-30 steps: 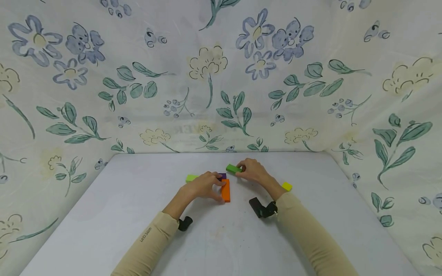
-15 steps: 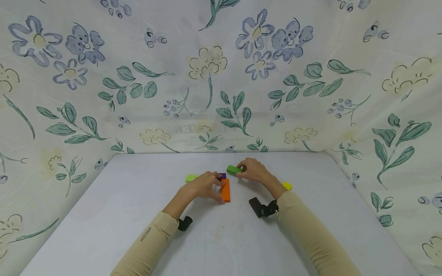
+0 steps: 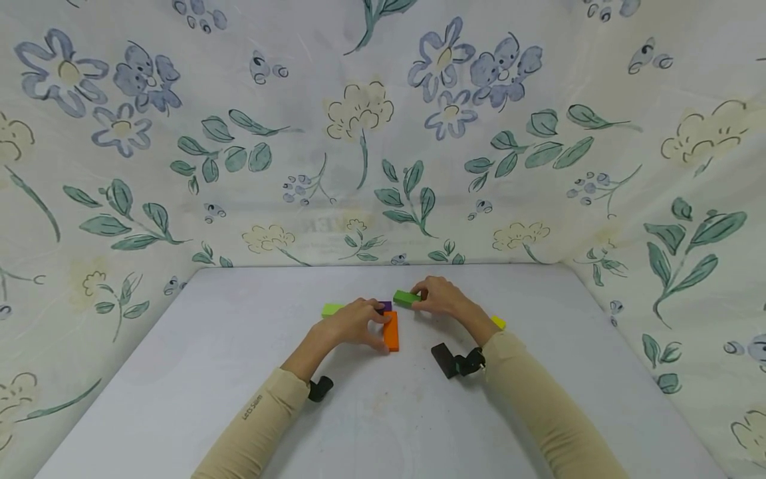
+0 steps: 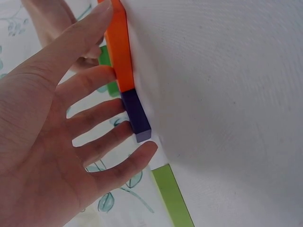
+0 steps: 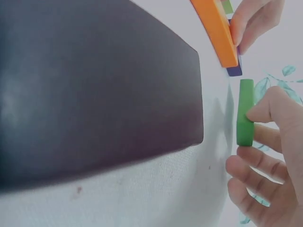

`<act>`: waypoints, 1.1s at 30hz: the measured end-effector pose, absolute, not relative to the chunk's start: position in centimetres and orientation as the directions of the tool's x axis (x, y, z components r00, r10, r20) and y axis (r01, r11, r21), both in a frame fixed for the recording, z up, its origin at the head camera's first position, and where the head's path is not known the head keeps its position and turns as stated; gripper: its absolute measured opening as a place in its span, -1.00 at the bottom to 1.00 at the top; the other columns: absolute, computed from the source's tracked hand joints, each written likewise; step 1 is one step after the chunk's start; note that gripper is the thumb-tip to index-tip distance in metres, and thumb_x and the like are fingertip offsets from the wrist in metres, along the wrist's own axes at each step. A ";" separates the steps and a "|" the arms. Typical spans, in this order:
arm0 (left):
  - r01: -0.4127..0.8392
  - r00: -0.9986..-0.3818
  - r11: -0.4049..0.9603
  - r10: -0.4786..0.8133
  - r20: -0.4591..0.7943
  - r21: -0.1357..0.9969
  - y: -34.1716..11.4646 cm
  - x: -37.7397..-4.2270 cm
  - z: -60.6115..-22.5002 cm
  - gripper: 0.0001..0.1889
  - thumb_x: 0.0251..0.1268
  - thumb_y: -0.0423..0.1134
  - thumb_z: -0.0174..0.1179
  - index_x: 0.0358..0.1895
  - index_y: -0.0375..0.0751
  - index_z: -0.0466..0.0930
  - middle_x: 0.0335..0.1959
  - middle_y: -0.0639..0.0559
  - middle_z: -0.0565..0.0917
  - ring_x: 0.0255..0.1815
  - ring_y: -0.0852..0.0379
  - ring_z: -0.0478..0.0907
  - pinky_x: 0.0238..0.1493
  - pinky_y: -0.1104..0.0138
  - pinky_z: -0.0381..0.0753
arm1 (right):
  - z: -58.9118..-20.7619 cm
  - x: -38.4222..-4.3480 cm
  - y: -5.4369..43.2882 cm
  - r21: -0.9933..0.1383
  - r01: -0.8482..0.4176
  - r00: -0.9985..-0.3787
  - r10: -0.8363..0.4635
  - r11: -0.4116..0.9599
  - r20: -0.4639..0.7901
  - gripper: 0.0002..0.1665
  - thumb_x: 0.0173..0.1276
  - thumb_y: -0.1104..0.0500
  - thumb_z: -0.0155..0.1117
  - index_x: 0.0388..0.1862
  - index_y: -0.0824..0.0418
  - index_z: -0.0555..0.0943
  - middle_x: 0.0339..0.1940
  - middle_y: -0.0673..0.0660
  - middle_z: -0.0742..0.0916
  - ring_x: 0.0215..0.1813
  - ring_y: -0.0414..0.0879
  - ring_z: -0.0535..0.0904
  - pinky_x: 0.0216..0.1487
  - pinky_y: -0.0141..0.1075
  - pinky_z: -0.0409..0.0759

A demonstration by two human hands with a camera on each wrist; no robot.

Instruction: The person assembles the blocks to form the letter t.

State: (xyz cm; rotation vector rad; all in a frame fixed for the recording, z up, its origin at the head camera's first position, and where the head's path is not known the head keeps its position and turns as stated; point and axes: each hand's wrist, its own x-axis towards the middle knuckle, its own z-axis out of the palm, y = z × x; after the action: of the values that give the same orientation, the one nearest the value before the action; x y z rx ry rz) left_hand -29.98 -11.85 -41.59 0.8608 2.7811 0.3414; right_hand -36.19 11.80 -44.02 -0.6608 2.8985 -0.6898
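Note:
My left hand [image 3: 353,322] holds the orange block [image 3: 391,331] between thumb and index finger. The other left fingertips rest along the purple block [image 4: 135,116], which lies end to end with the orange one. In the head view the hand partly hides the purple block. My right hand [image 3: 439,296] pinches one end of a green block [image 3: 405,298] between thumb and fingers. The green block's free end points toward the purple block, with a small gap between. Just left of the left hand lies a light green block [image 3: 332,310], a short space from the purple one.
A dark brown block [image 3: 443,360] lies near the right wrist camera [image 3: 471,362] and looms large in the right wrist view. Beside the right forearm is a yellow block [image 3: 499,322]. A flowered cloth [image 3: 383,166] hangs behind the white table [image 3: 239,359].
My right hand has shifted the green block slightly nearer to me, toward the purple block's level. The left hand and the orange block stay in place.

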 end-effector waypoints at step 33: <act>0.541 -0.800 0.791 0.589 -0.117 0.286 -12.0 -30.1 -41.9 -0.28 -0.08 0.19 0.49 0.19 -0.06 0.62 0.38 -0.17 0.46 0.30 -0.16 0.42 0.37 0.07 0.41 | -44.4 -36.5 11.8 -0.448 -0.454 -0.851 -0.524 0.770 -0.037 -0.59 0.19 0.04 0.40 0.03 0.09 0.72 -0.25 0.05 0.69 -0.23 -0.13 0.48 -0.22 -0.36 0.43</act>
State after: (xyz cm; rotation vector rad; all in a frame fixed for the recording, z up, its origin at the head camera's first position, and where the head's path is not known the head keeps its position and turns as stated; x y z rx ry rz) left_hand -30.10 -11.97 -41.89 0.8869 2.7809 0.3544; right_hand -36.51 11.81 -44.40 -0.7801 2.8036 -0.6478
